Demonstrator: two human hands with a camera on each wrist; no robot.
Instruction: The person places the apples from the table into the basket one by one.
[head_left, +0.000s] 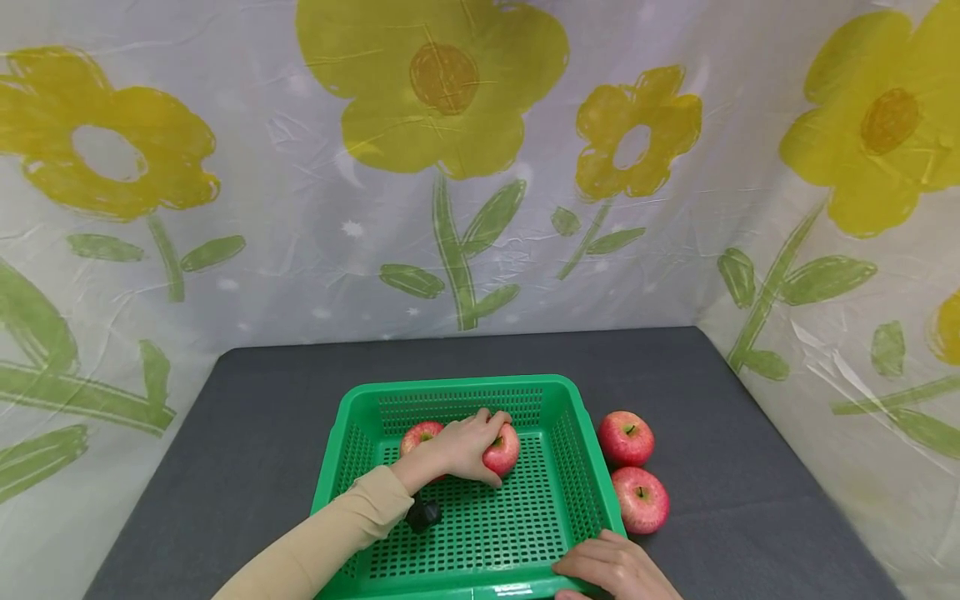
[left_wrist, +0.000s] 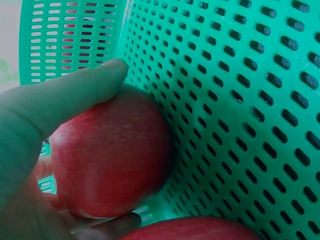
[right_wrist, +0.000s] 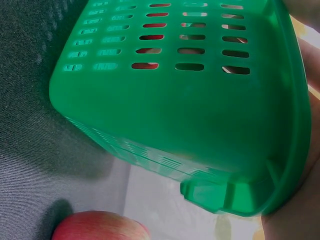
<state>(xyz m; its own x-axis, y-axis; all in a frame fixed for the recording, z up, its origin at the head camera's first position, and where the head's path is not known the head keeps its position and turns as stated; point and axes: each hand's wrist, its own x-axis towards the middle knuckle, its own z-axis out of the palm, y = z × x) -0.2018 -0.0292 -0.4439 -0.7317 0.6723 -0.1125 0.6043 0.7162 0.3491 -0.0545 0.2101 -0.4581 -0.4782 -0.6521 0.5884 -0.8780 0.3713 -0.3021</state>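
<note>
Inside a green plastic basket (head_left: 525,533), my left hand (head_left: 468,446) grips a red apple (head_left: 504,450), thumb on one side and fingers round the other. Up close in the left wrist view, that apple (left_wrist: 112,155) sits low against the perforated basket floor (left_wrist: 225,110). A second apple (head_left: 422,435) lies in the basket to the left, partly covered by the left hand. My right hand (head_left: 618,567) holds the basket's near right corner by the rim; the right wrist view shows the rim (right_wrist: 295,100) against the palm.
Two more apples, one farther (head_left: 626,439) and one nearer (head_left: 641,500), lie on the dark grey tabletop (head_left: 750,500) just right of the basket. A small black object (head_left: 423,515) shows by the left wrist. A flower-printed sheet (head_left: 315,250) hangs behind the table.
</note>
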